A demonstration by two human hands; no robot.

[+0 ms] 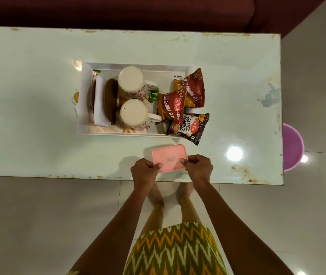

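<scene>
Pink box (169,155) sits at the near edge of the table (39,96), roughly mid-length, just in front of the tray (80,116) and apart from it. Lid on, flat side up. Both hands on it: left grip (144,169) pinches the near-left corner, thumb on top, fingers curled at the edge; right grip (198,167) does the same on the near-right corner. Both clamped on the box. Can't tell if it rests on the table or is lifted a bit.

Tray is white, rectangular, mid-table. Contents L to R:
- brown plates (110,102) standing on edge, w/ a white napkin (99,102) between them
- far mug (131,79) and near mug (134,113), white w/ red print, handles pointing right
- snack pkts at the right end: two red packets (192,88) overlapping, the far one leaning over the right rim. The peanut packet (189,126) hangs over the near-right corner and is the closest item to the box.

Purple stool (293,147) stands on the floor off the table's right end. Dark red sofa (158,10) runs along the far side. Table top is glossy and worn at the edges, w/ lamp glare right of the box.
</scene>
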